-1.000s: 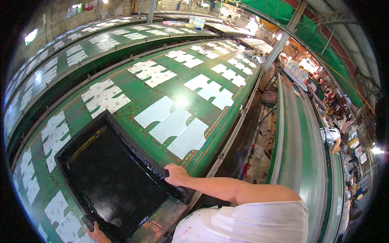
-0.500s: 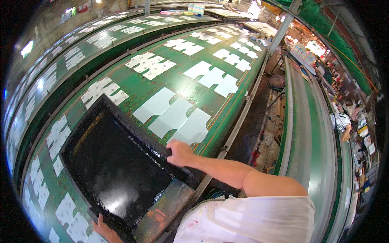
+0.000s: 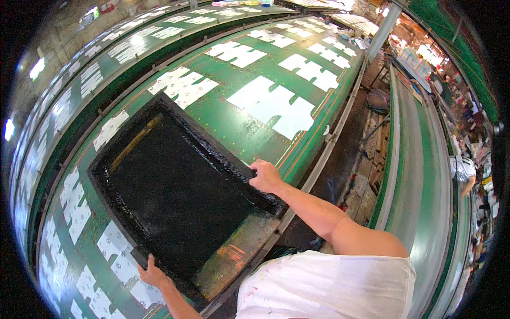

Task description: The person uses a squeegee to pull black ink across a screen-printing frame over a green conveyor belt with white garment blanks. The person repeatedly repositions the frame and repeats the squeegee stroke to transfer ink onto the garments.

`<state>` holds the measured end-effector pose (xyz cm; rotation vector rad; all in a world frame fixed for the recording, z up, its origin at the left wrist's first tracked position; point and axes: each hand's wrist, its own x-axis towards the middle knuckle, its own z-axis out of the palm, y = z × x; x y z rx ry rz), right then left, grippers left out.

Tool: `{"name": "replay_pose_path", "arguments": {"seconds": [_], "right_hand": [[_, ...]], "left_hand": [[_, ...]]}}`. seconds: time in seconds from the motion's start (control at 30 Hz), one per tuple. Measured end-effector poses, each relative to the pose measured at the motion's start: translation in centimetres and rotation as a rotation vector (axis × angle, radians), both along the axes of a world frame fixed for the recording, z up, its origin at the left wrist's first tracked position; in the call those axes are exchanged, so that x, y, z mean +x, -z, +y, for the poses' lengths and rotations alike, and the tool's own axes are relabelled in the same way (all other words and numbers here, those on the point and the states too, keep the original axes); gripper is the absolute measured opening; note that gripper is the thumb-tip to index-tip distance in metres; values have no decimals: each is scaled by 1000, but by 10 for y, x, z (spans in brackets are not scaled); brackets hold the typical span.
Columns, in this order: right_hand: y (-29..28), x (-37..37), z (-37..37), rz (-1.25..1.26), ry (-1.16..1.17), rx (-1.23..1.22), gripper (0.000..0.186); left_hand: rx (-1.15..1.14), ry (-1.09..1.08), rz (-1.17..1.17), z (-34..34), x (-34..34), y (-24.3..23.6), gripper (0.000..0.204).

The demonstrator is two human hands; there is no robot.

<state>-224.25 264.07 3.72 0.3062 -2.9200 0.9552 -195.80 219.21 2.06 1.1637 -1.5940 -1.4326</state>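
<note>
Framed black screen (image 3: 164,202) moved along the green table (image 3: 226,109), gripped at opposite edges by both hands (image 3: 265,177).

A bright window (image 3: 37,69) breaks the grey wall (image 3: 62,38) at left.

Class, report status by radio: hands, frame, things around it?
Left hand, right hand gripping black frame on opposite sides. Frame over green table, contact unclear. White pieces lie around it.

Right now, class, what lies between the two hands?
In the head view, the black-framed printing screen lies between the left hand and the right hand.
</note>
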Motion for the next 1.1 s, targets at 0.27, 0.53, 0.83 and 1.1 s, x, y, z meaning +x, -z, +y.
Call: {"name": "replay_pose_path", "arguments": {"seconds": [0.27, 0.53, 0.83, 1.1], "right_hand": [[12, -53, 90, -62, -1, -48, 46], [17, -74, 118, -80, -37, -94, 46], [-22, -23, 112, 348, -398, 201, 49], [-38, 93, 89, 256, -1127, 108, 43]], "left_hand": [[-84, 35, -75, 92, -48, 8, 42], [-163, -10, -139, 116, -69, 11, 39], [-126, 42, -142, 120, -76, 12, 34], [-202, 19, -344, 116, -78, 21, 36]]}}
